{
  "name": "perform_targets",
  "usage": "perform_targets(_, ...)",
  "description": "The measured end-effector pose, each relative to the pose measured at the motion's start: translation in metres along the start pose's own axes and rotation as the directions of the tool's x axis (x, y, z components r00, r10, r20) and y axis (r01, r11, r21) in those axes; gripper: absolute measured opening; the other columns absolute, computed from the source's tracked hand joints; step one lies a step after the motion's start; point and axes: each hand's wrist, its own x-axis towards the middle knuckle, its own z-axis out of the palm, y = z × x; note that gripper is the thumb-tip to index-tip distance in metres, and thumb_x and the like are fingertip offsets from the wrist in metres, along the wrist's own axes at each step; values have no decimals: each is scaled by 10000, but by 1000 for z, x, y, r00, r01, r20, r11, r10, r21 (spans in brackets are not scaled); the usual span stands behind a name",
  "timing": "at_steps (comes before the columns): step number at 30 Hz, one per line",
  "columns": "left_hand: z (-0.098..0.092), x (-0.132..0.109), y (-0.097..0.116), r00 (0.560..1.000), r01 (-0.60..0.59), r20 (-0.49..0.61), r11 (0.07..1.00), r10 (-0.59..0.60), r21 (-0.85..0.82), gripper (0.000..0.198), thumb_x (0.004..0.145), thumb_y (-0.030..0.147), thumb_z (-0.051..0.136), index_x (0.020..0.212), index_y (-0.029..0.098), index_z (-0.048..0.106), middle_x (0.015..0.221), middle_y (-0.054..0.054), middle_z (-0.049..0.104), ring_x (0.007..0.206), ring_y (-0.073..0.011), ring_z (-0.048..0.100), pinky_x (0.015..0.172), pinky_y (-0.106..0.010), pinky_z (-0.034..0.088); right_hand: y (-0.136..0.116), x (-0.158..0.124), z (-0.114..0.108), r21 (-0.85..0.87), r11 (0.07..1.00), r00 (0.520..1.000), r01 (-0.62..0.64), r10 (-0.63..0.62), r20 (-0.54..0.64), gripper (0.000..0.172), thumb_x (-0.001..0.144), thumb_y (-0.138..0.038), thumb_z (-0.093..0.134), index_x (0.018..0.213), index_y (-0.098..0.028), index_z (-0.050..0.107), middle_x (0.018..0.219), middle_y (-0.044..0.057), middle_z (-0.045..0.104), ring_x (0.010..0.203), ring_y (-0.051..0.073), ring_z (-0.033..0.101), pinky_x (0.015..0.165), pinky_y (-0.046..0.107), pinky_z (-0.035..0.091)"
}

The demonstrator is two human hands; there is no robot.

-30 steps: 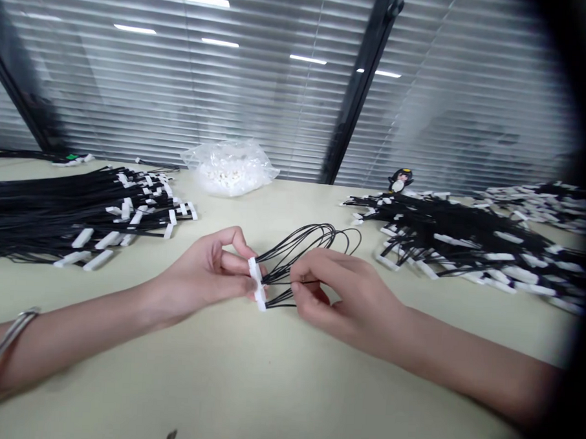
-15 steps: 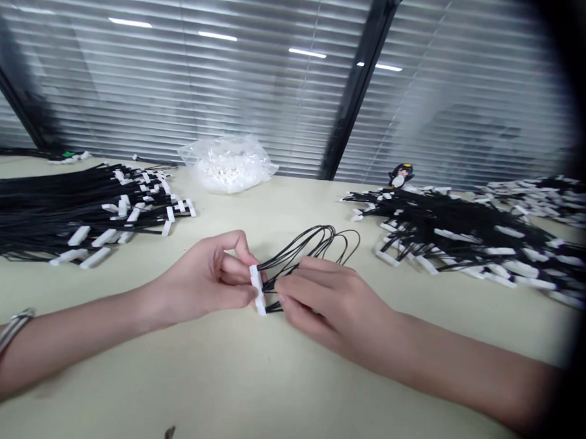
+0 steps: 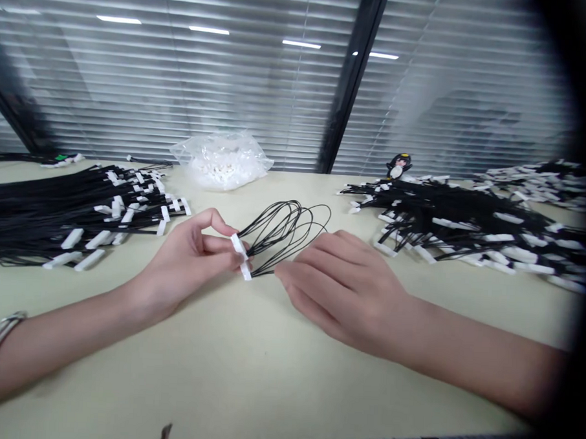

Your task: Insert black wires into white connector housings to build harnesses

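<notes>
Black cable piles (image 3: 55, 206) (image 3: 458, 227) flank a plastic bag (image 3: 221, 160) and penguin figurine (image 3: 398, 165)

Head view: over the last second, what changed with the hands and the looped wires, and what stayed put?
The right hand let go of the black wire loops: it pinched them beside the connector earlier, and now lies open on the table, fingertips near the wires. The left hand lifted the white connector slightly up and left, still pinching it. The wire piles and the plastic bag stayed where they were.
</notes>
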Motion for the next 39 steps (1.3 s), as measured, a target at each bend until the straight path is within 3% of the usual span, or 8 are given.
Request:
perform_targets(8,-2,3,-2,995,11,-104,1000,-13,-17,245,724,187,705,817,218,480,708,6,719,689,-177,697,742,-313,535,20,-5,15,-66,994,944,-89,105,313,202,913,-209,459,807,-153,621,772,40,555,731,142,450,692,286,328)
perform_targets(15,-7,7,-7,989,75,-126,997,-76,-18,277,722,254,720,851,219,478,725,-22,722,702,-198,691,652,-300,531,31,-8,10,-91,988,935,-129,151,320,166,868,-130,511,881,-192,665,932,41,586,785,146,459,693,282,329)
perform_targets(19,-6,6,-4,992,64,-104,998,-66,-25,255,741,197,700,846,227,469,713,4,710,701,-188,691,650,-290,528,32,-5,8,6,970,916,-242,227,330,209,907,-201,471,829,-166,661,819,47,611,764,142,479,692,279,343)
perform_targets(23,-5,6,-3,993,50,-103,998,-53,-31,248,739,170,696,834,221,472,703,13,708,684,-180,692,678,-296,525,27,3,0,324,780,803,-535,350,483,194,895,-254,485,831,-183,654,632,-25,569,577,69,461,553,206,326)
perform_targets(26,-5,6,-3,995,13,-97,999,-18,-49,253,733,149,700,820,217,472,690,24,713,696,-171,698,745,-301,520,19,6,-6,498,630,770,-595,271,577,176,885,-301,496,926,-194,631,529,-65,455,460,44,363,451,180,268)
perform_targets(29,-4,5,-4,997,-25,-78,997,20,-68,263,732,135,704,813,216,467,710,21,734,730,-172,710,772,-293,515,9,6,-8,577,643,805,-503,106,583,172,907,-294,460,921,-182,590,562,-61,438,494,43,381,485,168,301)
perform_targets(34,-1,1,-3,998,-63,-9,993,63,-96,293,729,77,702,838,215,468,787,30,757,746,-159,720,789,-278,506,-7,-3,-2,480,870,849,-113,-167,502,185,929,-204,397,949,-155,574,789,11,592,725,110,503,653,237,369)
perform_targets(39,-2,-2,-1,995,-50,74,982,64,-181,285,743,69,691,840,213,464,750,47,746,739,-141,712,828,-304,495,-14,-7,-2,400,915,877,41,-225,426,154,881,-128,446,983,-167,554,748,-10,577,665,113,456,606,246,338)
